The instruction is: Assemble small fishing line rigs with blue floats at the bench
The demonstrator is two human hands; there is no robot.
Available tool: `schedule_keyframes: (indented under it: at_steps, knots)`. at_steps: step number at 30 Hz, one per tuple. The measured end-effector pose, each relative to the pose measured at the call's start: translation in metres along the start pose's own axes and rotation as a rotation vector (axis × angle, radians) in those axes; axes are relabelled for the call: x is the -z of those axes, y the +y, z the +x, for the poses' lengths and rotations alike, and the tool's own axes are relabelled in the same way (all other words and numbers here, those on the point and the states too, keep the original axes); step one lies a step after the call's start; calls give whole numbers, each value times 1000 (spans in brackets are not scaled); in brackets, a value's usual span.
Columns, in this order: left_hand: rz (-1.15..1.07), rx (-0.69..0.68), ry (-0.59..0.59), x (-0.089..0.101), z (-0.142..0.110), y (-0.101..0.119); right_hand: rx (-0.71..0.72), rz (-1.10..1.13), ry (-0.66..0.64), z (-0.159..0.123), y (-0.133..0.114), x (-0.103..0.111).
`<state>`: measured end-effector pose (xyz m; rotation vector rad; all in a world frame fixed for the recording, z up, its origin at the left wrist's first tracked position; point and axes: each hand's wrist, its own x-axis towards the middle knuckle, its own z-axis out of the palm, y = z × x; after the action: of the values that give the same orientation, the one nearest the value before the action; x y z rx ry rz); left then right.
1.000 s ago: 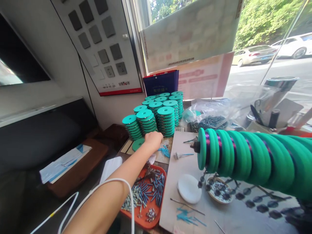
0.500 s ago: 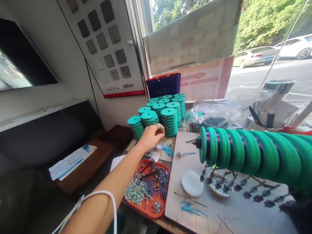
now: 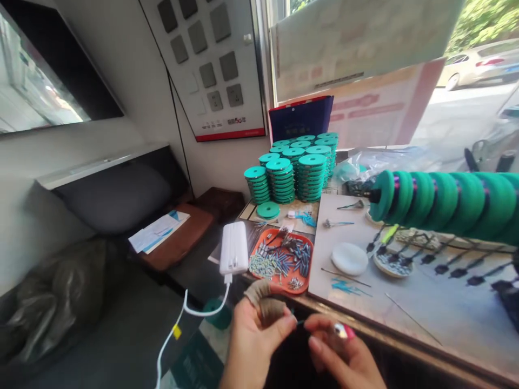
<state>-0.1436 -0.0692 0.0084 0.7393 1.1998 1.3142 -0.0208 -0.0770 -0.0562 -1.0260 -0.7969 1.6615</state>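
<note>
Low in front of the table edge, my left hand [image 3: 259,329] is closed, with tan wrapping on its fingers. Thumb and fingertip pinch a small, thin bluish piece [image 3: 300,322], too small to name. My right hand [image 3: 344,348] faces it with bent fingers drawn together at the piece's other end; whether they grip it is hard to see. A shiny red and silver item [image 3: 344,330] sits on one right finger. Just beyond both hands lies an orange tray [image 3: 310,270] of small metal and pale green parts. Stacks of green spools [image 3: 279,181] stand farther back, one flat green spool [image 3: 268,210] before them.
A white power bank [image 3: 234,248] with a white cable [image 3: 206,313] is left of the tray. On the pale board [image 3: 381,324] are a white lid [image 3: 349,258], a bowl of small parts [image 3: 393,263] and blue strips [image 3: 346,287]. A rod of green spools [image 3: 446,205] juts in from the right.
My left hand has come back from the green spool stacks to the table's front edge. My right hand has entered view beside it. The view has shifted, and the power bank now shows.
</note>
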Motion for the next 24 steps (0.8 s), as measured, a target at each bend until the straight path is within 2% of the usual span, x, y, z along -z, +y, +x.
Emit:
schedule_keyframes:
  at_steps: [3, 6, 12, 17, 24]
  knots:
    - [-83, 15, 109, 8, -13, -22, 22, -6, 54, -4, -6, -14]
    - [-144, 40, 144, 11, -15, -30, 0, -19, 56, -6, -7, -22]
    - [-145, 43, 168, 22, -13, -33, 17, -69, 27, 1, 4, -23]
    - [-141, 61, 155, 30, -13, -38, -34, -102, -34, 5, 14, -21]
    - [81, 23, 105, 37, -13, -39, -55, -157, -27, 4, 3, -29]
